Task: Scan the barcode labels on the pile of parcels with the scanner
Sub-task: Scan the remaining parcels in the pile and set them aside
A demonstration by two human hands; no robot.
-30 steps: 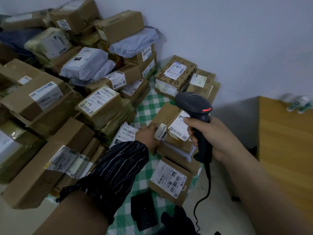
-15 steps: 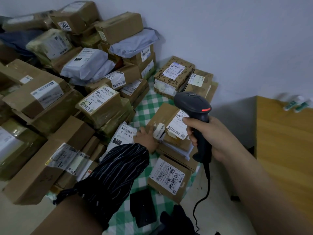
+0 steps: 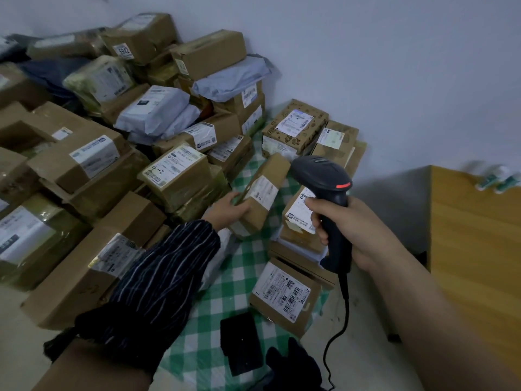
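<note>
My right hand grips the handle of the black corded scanner, whose head shows a red stripe and points left and down. My left hand grips a long brown parcel by its near end and holds it tilted, lifted off the small stack. Its white label faces up and to the right, just left of the scanner head. Under the scanner sits a labelled box atop a small stack. A big pile of cardboard parcels and grey mailer bags fills the left side.
A green checked cloth covers the floor under the parcels. A flat labelled box lies near me, with a black pouch and a dark glove beside it. Two patterned boxes stand by the wall. A wooden cabinet is at right.
My left hand has picked the long brown parcel up off the small stack and tilted it up toward the left. The scanner hand has stayed nearly still.
</note>
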